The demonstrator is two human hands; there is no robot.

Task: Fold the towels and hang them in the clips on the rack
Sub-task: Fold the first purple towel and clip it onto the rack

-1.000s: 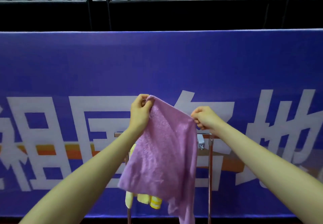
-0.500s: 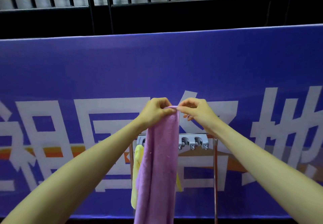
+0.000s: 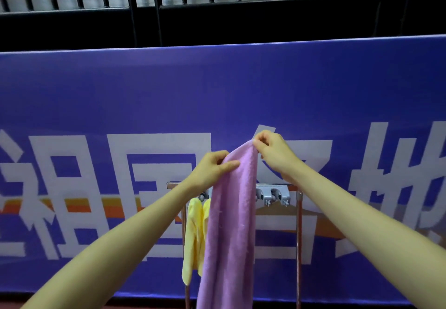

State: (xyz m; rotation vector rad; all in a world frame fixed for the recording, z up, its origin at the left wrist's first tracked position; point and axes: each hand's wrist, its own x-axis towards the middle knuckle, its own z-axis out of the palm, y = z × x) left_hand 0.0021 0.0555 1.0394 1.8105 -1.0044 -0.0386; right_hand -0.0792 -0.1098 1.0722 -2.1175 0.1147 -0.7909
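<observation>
Two bare forearms reach forward from the lower corners. The left hand (image 3: 212, 166) pinches the upper edge of a purple towel (image 3: 230, 224) between thumb and curled fingers; the right hand (image 3: 272, 152) — slightly higher — pinches the same edge at its top corner. The towel hangs from these two grips as a long, narrow, folded strip that runs down past the bottom of the view, held in front of the rack and not in any clip.

Behind the towel stands the rack (image 3: 299, 236), with thin metal uprights and a top bar carrying a row of grey clips (image 3: 272, 196). A yellow towel (image 3: 194, 236) hangs from the left end of that row, just beside the purple strip and partly hidden by it; which clip holds it cannot be told.

Farther back, a blue banner (image 3: 217, 91) with large white characters and an orange stripe spans the scene — above it, a dark barred fence (image 3: 144, 7).
</observation>
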